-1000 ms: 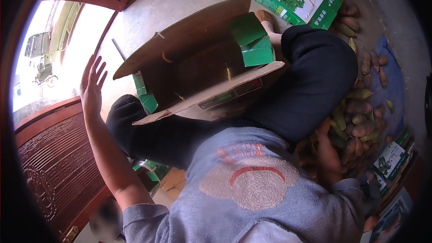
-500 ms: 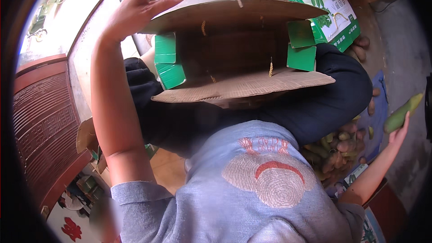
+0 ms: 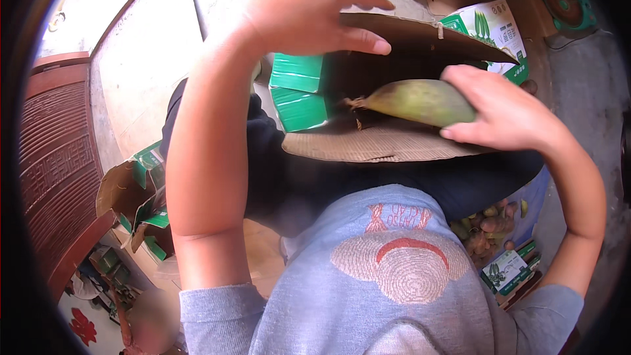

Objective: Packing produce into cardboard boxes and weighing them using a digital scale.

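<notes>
My right hand is wrapped around the thick end of a green radish. The radish is pale green and yellowish, and its thin root tip points left. It lies sideways over the mouth of an open cardboard box between my legs. Over the box's far left rim my left hand holds nothing, its thumb and fingers apart. Green flaps fold out at the box's left end. Most of the inside is in dark shadow, partly hidden by the radish and my right hand.
A white and green printed carton stands beyond the box at the right. Reddish and green vegetables lie heaped on a blue sheet by my right side. Another open carton sits at the left, near a dark red wooden panel.
My right hand has brought the radish from the far right to above the box. My left hand has moved right and slightly down. The box appears further right and turned in view.
</notes>
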The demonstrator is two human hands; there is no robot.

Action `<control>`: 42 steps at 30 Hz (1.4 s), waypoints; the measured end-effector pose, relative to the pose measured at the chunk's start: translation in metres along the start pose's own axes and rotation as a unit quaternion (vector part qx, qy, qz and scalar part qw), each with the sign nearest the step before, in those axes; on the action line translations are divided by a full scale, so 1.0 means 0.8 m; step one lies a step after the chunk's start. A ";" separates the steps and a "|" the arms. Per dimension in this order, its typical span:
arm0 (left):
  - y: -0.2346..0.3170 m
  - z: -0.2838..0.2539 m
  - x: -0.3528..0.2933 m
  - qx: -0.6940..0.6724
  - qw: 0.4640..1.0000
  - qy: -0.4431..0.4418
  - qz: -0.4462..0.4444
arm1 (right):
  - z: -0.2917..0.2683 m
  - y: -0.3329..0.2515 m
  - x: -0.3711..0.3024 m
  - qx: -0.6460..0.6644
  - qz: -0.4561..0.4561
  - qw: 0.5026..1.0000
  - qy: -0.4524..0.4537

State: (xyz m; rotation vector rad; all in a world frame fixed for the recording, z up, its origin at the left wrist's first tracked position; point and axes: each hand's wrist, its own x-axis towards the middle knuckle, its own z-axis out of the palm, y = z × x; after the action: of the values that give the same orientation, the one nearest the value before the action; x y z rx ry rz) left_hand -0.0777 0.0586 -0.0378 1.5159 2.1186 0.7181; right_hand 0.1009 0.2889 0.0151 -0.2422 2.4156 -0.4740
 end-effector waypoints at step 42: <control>-0.011 -0.041 -0.057 -0.040 0.962 0.263 -0.069 | 0.246 0.232 -0.399 0.443 0.280 0.664 0.533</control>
State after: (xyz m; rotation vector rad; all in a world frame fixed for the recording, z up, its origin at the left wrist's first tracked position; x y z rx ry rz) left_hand -0.0905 0.0074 -0.0155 1.2099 2.5004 1.2468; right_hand 0.4622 0.4978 -0.0171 1.5651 2.6169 -1.7372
